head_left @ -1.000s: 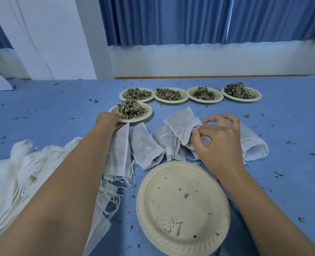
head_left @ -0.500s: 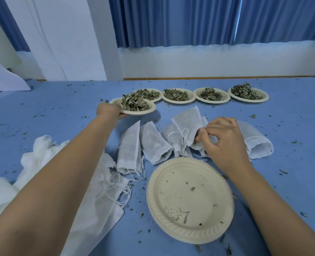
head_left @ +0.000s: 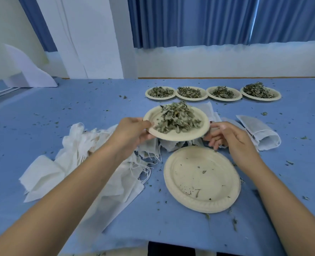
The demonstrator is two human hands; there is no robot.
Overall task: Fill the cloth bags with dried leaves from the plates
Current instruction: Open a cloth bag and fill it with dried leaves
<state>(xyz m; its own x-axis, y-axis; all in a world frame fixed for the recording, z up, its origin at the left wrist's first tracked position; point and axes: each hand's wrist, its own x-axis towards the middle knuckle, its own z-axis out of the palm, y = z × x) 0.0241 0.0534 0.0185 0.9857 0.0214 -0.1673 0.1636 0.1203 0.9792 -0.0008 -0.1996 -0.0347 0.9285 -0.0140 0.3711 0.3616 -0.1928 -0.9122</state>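
Roughly, the work looks partly done, with a good deal left. One plate [head_left: 202,179] lies near the front of the blue desk [head_left: 79,111] holding only crumbs, so its leaves appear to have been used up. A second plate [head_left: 177,124], heaped with dried leaves [head_left: 177,118], is held up above the cluster of small cloth bags [head_left: 153,148]; the left hand [head_left: 132,133] has its grip pressed onto the plate's left rim, thumb on top and fingers underneath, while the right hand [head_left: 228,138] sits at the right rim with fingers half curled and loosely spread, and whether it actually bears on the plate I cannot tell. Four more plates of leaves [head_left: 213,93] stand in a row farther back, all apparently full. To the right, one bag [head_left: 260,133] lies on its side looking plump, perhaps filled, though its contents are hidden. On the left a loose pile of flat bags [head_left: 64,163] waits, seemingly empty. By my reckoning, one plate is finished, one is in hand, four remain, and most bags are unfilled. Leaf scraps dot the desk all round.
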